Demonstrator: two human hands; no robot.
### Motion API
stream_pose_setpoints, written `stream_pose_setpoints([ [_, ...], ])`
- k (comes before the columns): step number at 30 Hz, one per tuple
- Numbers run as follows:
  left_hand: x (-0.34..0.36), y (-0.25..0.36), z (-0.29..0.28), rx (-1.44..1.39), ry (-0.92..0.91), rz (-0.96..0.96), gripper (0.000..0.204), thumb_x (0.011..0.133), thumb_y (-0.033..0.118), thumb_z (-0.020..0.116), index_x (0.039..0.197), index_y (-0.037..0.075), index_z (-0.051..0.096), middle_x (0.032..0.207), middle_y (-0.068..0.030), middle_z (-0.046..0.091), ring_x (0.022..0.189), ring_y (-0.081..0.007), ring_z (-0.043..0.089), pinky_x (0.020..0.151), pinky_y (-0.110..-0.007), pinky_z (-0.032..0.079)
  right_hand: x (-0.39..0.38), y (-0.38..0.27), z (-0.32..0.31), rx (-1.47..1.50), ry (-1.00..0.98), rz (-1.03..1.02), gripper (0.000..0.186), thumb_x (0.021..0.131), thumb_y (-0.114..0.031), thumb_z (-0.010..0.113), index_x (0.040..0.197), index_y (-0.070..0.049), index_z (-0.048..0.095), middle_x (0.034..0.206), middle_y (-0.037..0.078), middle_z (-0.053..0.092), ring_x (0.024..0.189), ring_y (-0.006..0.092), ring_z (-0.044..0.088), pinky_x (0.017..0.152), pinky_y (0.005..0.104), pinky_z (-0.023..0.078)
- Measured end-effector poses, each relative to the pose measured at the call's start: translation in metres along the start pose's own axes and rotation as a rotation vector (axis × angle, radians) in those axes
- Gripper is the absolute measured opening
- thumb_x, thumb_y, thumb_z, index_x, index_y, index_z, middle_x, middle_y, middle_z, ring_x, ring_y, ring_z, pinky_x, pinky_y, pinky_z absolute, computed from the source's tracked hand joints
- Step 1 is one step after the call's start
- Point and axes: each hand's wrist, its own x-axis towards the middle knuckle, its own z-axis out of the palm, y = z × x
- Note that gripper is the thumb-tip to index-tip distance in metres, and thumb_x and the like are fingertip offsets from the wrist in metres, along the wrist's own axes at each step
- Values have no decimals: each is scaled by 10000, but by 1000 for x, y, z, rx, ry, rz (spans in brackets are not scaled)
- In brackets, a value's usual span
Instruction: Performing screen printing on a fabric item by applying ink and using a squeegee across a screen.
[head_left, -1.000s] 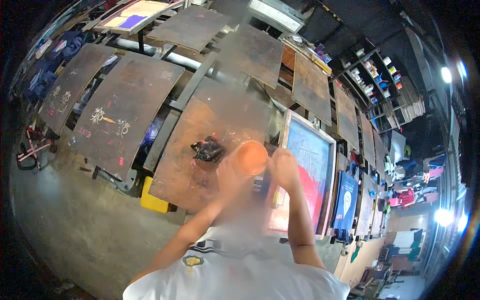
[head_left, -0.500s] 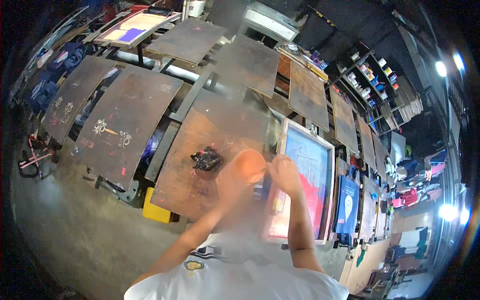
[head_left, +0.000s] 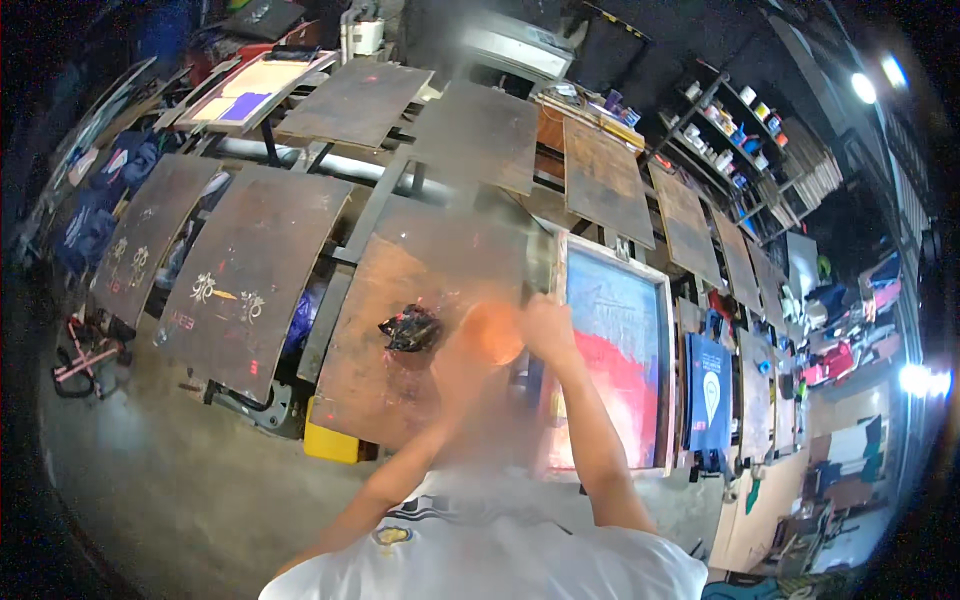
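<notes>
An orange tub or cup is held up over a worn brown board, its round mouth facing me. My left hand, partly smeared, wraps round the tub's left side. At the tub's right rim is my right hand with its fingers closed; whatever they hold is hidden. On the board, left of the tub, lies a crumpled black plastic piece. Just right of my right hand, a screen-printing frame has blue mesh above and red ink across its lower part.
More flat boards stand in rows to the left, ahead and right. A blue printed bag lies on a board beyond the frame. A yellow container sits below the board's near edge. Shelves of small pots stand far right.
My right hand has shifted slightly left and up, closer to the tub's rim. The tub has moved slightly left in view. The whole view has also shifted a little.
</notes>
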Motion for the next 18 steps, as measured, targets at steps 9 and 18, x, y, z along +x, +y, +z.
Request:
stream_pose_setpoints([
  [9, -2, 7, 8, 39, 11, 87, 1069, 628, 401, 887, 1471, 53, 329, 1367, -146, 499, 1254, -354, 440, 1028, -480, 328, -2, 24, 25, 184, 8, -42, 332, 911, -308, 573, 936, 6, 680, 984, 192, 665, 982, 375, 625, 802, 528, 505],
  [18, -3, -11, 18, 89, -14, 100, 1051, 643, 422, 880, 1438, -1, 339, 1366, -191, 492, 1264, -377, 430, 1039, -496, 325, 16, -1, 21, 66, 190, 190, 335, 928, -373, 576, 905, -84, 745, 995, 84, 654, 1038, 266, 587, 876, 460, 439],
])
